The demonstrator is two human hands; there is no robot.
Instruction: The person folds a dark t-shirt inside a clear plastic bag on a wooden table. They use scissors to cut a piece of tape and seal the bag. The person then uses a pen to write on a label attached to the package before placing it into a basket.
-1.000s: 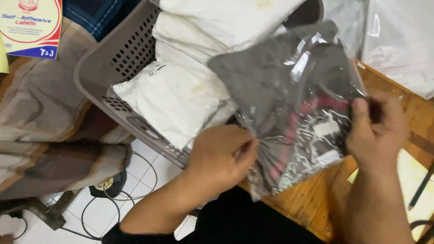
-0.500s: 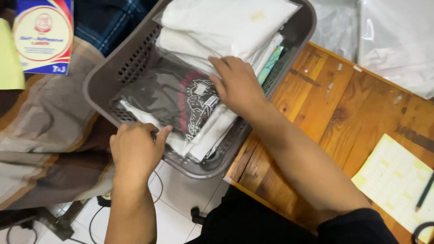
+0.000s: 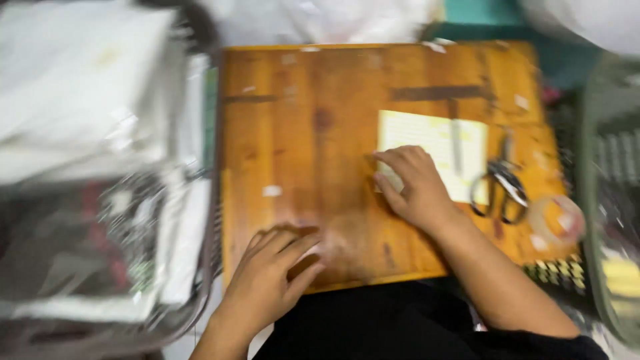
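The right hand [image 3: 417,187] lies open on the corner of the yellow paper [image 3: 433,160] on the bench [image 3: 300,133]. The left hand [image 3: 273,273] rests open, holding nothing. The paper could slide or crumple; scissors [image 3: 500,187] lie near.

pale yellow lined sheet [image 3: 433,143] (blurred), flat on board [image 3: 300,133]

2 hands [image 3: 347,233] – 1 scissors [image 3: 500,190] – 1 sheet [image 3: 433,143]

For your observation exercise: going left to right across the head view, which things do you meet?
Basket of bagged clothes → left hand → right hand on the yellow paper sheet → scissors → tape roll.
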